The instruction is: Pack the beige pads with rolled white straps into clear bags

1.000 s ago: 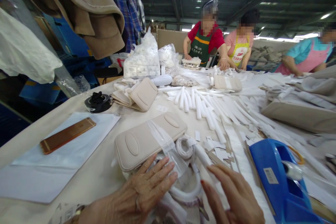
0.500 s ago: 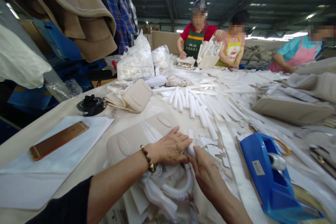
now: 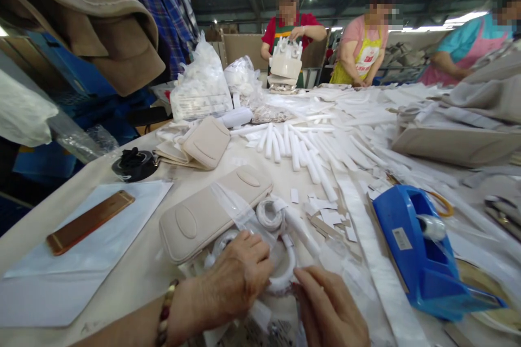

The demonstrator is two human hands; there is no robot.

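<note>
My left hand (image 3: 238, 276) lies at the table's near edge with its fingers curled over a clear plastic bag (image 3: 240, 211) and white curved wrapped handles (image 3: 285, 274). My right hand (image 3: 329, 309) is beside it, fingers bent against the same handles and plastic. A small white coil (image 3: 269, 214) sits just beyond my fingers. A beige padded case (image 3: 211, 211) with two oval patches lies to the left of the bag.
A blue tape dispenser (image 3: 415, 252) stands at the right. A gold phone (image 3: 89, 221) lies on white paper (image 3: 73, 249) at the left. Several white rolled tubes (image 3: 293, 146) and strips cover the table's middle. Three people work at the far side; one holds up a beige item (image 3: 287, 62).
Both my hands have drawn back toward me from the coil. The clear bag and white coil show again. The person in red has lifted a beige item higher.
</note>
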